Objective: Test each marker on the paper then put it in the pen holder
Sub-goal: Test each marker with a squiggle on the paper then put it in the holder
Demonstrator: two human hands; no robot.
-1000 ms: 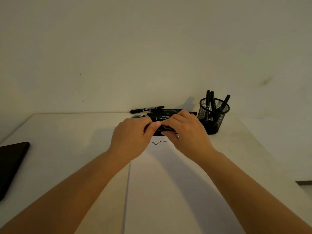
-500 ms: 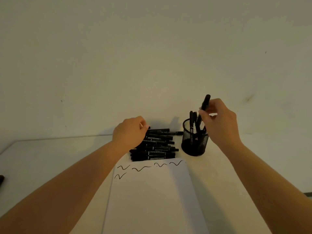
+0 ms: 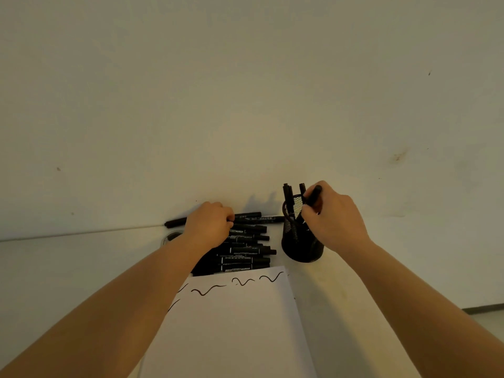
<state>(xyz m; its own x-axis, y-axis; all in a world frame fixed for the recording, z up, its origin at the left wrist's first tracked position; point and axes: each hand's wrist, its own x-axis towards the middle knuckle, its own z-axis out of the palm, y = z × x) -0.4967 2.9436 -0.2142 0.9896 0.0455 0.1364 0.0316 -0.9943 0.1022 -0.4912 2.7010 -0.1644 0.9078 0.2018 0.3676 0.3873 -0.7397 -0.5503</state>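
A small round dark-rimmed object [image 3: 171,237] lies on the table [image 3: 68,268] at centre-left of the frame, partly hidden behind the left forearm. Just above it a single black marker [image 3: 174,222] lies lengthwise along the table's far edge, against the wall [image 3: 245,91]. The left hand [image 3: 210,225] rests knuckles-up on the upper end of a pile of black markers [image 3: 242,252] in the middle of the frame; its grip is curled down, fingertips on the topmost markers of the pile, but whether it actually pinches one cannot be told from this angle. The pile lies in rough rows, caps pointing right, its lower edge touching the top of the sheet of paper [image 3: 231,331]. The paper fills the lower centre and carries several black squiggles [image 3: 240,282] along its top edge and two short strokes at its left edge.

Right of the pile, just beside it, stands the black mesh pen holder [image 3: 300,241], with a few markers already upright inside. The right hand [image 3: 335,216] hovers over the holder's right rim, its grip pressed together around a black marker [image 3: 313,196], thumb and fingers pinching the barrel. That marker tilts, its upper end sticking out above the fingers, its lower end dipping into the holder's mouth
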